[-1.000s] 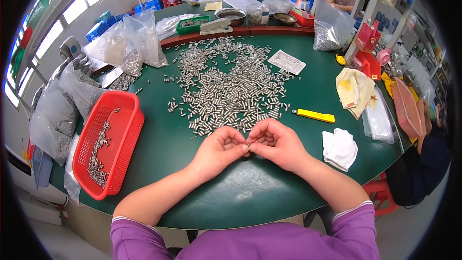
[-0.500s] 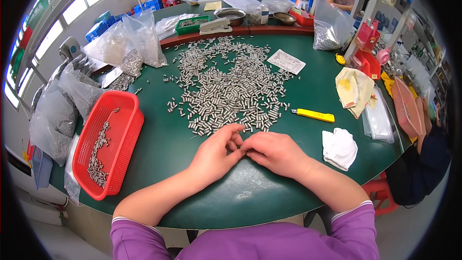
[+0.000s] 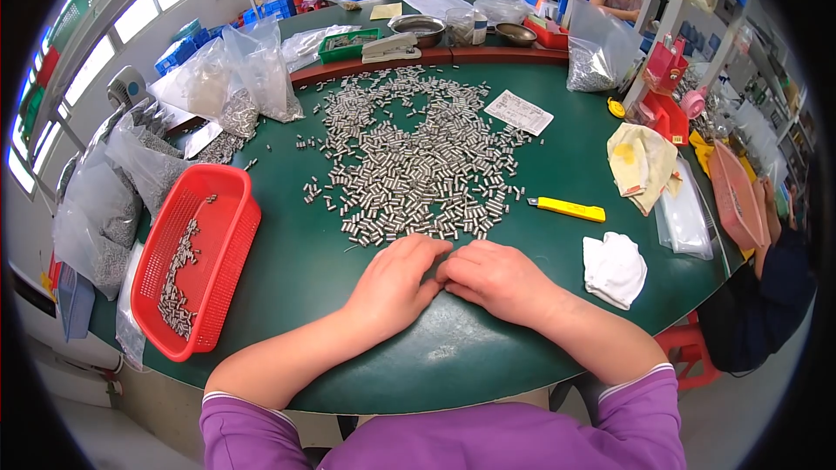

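Observation:
Just in front of a wide heap of small silvery metal cylinders [image 3: 418, 161], my two hands almost meet low over the green table [image 3: 348, 365]. My left hand [image 3: 398, 278] has its fingers pressed together and bent, with the thumb pointing across to the right. Curled fingers show on my right hand [image 3: 494, 281], its tips close to the left thumb. Both hands look closed. Whatever may be between the fingers is hidden beneath them. The heap's near edge lies right beyond the left fingertips.
At left stands a red basket [image 3: 239, 252] with some cylinders, beside bags of parts [image 3: 96, 226]. A yellow utility knife [image 3: 568, 208], white cloth [image 3: 614, 270], stained glove [image 3: 643, 164] and printed card [image 3: 518, 111] lie right. A stapler [image 3: 390, 48] and metal bowl [image 3: 418, 30] stand at the back.
My left fingers have come down and bent more over the table, and the right fingers have shifted slightly. A person in the far background has moved left. The heap looks the same.

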A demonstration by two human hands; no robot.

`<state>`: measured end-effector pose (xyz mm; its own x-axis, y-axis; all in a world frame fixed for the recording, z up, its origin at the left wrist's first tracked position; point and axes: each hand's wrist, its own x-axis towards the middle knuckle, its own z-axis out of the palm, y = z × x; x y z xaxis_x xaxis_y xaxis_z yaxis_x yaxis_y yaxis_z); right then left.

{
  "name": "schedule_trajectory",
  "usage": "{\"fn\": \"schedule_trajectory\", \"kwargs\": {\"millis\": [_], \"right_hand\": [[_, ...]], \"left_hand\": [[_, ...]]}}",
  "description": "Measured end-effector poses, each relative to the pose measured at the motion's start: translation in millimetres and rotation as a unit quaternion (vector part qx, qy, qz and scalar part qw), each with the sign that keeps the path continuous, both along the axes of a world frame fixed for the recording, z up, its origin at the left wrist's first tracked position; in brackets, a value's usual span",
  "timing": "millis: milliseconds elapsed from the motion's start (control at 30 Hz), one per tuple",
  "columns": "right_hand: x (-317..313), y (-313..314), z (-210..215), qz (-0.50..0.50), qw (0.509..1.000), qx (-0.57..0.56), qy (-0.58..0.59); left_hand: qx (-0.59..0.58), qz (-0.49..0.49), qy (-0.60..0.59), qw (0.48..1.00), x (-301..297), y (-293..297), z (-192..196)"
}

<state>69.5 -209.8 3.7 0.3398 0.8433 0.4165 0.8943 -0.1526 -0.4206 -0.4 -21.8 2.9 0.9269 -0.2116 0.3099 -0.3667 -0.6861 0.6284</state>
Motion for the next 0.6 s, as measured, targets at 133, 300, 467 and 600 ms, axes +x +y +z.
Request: {"fn": "schedule_trajectory", "kwargs": {"millis": [133, 300, 467, 600], "right_hand": [[0, 1, -3, -0.006, 1.000, 0.003, -0.003], [-1, -1, -4, -0.017, 1.000, -0.005, -0.003], [0, 0, 9, -0.052, 0.997, 0.049, -0.041], [3, -5, 1, -0.075, 0.997, -0.013, -0.023]], "left_hand": [[0.004, -0.002, -0.006, 1.000, 0, 0, 0], [0.011, -0.009, -0.018, 1.000, 1, 2, -1], [-0.005, 0.027, -0.030, 0.999, -2, 0, 4], [-0.008, 0.025, -0.018, 0.999, -2, 1, 3]]}}
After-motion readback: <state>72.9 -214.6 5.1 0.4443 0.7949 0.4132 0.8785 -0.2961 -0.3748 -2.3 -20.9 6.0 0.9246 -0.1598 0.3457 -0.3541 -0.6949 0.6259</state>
